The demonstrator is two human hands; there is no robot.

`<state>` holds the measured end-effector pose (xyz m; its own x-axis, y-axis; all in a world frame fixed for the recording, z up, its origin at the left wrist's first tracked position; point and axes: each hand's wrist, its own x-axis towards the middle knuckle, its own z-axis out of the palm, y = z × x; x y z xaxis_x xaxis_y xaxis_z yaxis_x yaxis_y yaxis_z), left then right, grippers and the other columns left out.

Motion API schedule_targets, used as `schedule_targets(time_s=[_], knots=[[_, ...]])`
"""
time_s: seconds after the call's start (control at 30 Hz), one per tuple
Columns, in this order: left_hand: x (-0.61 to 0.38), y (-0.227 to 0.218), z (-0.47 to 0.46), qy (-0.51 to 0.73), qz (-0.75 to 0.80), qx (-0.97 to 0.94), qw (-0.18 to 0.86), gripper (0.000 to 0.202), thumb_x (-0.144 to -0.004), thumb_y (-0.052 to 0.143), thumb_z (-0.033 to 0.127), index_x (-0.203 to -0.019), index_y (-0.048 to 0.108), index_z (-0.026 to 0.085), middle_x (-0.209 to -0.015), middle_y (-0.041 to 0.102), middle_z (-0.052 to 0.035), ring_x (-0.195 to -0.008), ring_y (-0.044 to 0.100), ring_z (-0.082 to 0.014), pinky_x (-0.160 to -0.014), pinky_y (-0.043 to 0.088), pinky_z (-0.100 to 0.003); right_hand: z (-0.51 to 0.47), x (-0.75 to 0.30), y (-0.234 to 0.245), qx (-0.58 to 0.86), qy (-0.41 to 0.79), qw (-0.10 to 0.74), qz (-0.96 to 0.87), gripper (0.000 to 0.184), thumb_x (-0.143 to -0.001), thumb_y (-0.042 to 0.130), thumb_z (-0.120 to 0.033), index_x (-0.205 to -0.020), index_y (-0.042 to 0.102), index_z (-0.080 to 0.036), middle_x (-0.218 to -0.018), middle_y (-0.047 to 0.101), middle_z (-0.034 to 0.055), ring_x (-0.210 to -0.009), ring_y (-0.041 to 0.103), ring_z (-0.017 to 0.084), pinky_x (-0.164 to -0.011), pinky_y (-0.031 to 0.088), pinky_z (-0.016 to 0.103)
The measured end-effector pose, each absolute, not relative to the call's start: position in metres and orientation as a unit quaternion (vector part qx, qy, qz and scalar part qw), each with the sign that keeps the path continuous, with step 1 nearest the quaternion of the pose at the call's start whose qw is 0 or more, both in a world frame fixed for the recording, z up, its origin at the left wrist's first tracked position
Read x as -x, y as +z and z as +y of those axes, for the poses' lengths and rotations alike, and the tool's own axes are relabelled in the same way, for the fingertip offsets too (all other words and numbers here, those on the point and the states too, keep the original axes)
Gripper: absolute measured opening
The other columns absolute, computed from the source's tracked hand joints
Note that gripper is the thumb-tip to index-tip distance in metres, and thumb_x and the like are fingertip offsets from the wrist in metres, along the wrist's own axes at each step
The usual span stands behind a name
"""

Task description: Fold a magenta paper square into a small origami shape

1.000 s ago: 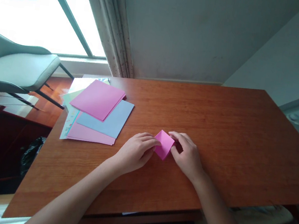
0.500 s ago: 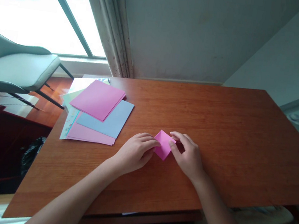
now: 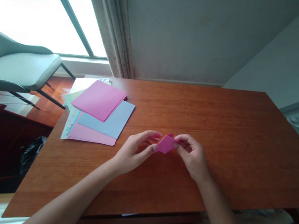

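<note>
A small piece of folded pink paper (image 3: 166, 145) is between my hands, tilted just above the table, with a pointed flap sticking up at its far edge. My right hand (image 3: 192, 155) pinches its right corner between thumb and fingers. At the left corner, the thumb of my left hand (image 3: 134, 150) presses against the paper. The left index finger is raised and curved apart from the thumb; the other left fingertips are partly hidden behind it.
On the wooden table (image 3: 207, 116), left of my hands, lies a loose pile of pink sheets (image 3: 99, 99), a blue sheet (image 3: 109, 119) and other papers. A pale chair (image 3: 19, 67) stands beyond the left edge. The far edge meets a wall and a curtain (image 3: 111, 25).
The pink paper has gone from an open diamond facing me to a tilted, narrower shape with a raised flap. My left index finger has lifted off it; my right fingers have closed on its corner.
</note>
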<state>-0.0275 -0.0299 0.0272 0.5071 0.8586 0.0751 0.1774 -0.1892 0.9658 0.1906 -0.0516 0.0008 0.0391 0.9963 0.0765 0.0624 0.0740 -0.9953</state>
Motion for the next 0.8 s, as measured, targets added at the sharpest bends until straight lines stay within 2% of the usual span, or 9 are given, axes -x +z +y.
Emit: schedule_targets(time_s=[0.1, 0.23, 0.4, 0.8], knots=[[0.0277, 0.0281, -0.0316, 0.328, 0.363, -0.732, 0.474, 0.026, -0.095, 0.051, 0.016, -0.120, 0.059, 0.018, -0.110, 0.071, -0.0071, -0.098, 0.068, -0.0174, -0.089, 0.055, -0.030, -0.0531, -0.1897, 0.0021, 0.496, 0.470, 0.509, -0.523, 0.010, -0.087, 0.070, -0.031, -0.090, 0.066, -0.023, -0.091, 0.071, 0.0028, -0.086, 0.069, 0.019, -0.079, 0.059, 0.031], [0.0291, 0.0297, -0.0331, 0.310, 0.368, -0.774, 0.411, 0.024, -0.093, 0.053, 0.012, -0.113, 0.063, 0.019, -0.099, 0.074, -0.0038, -0.086, 0.069, -0.0151, -0.080, 0.054, -0.025, -0.0566, -0.1895, 0.0022, 0.485, 0.443, 0.502, -0.564, 0.006, -0.088, 0.069, -0.028, -0.091, 0.066, -0.023, -0.093, 0.070, 0.0033, -0.089, 0.067, 0.019, -0.082, 0.057, 0.032], [0.0295, 0.0321, -0.0351, 0.349, 0.326, -0.788, 0.389, 0.027, -0.093, 0.058, 0.016, -0.120, 0.062, 0.019, -0.116, 0.073, -0.0074, -0.102, 0.069, -0.0174, -0.090, 0.054, -0.026, -0.0587, -0.1918, 0.0027, 0.465, 0.414, 0.519, -0.585, 0.003, -0.089, 0.067, -0.022, -0.090, 0.066, -0.025, -0.093, 0.067, 0.0020, -0.092, 0.064, 0.018, -0.082, 0.053, 0.030], [0.0304, 0.0332, -0.0344, 0.333, 0.302, -0.801, 0.395, 0.028, -0.094, 0.055, 0.012, -0.121, 0.063, 0.018, -0.111, 0.074, -0.0068, -0.097, 0.070, -0.0139, -0.085, 0.053, -0.021, -0.0588, -0.1910, 0.0098, 0.442, 0.481, 0.516, -0.554, 0.004, -0.089, 0.066, -0.021, -0.091, 0.065, -0.025, -0.092, 0.064, 0.0011, -0.088, 0.060, 0.016, -0.081, 0.050, 0.028]])
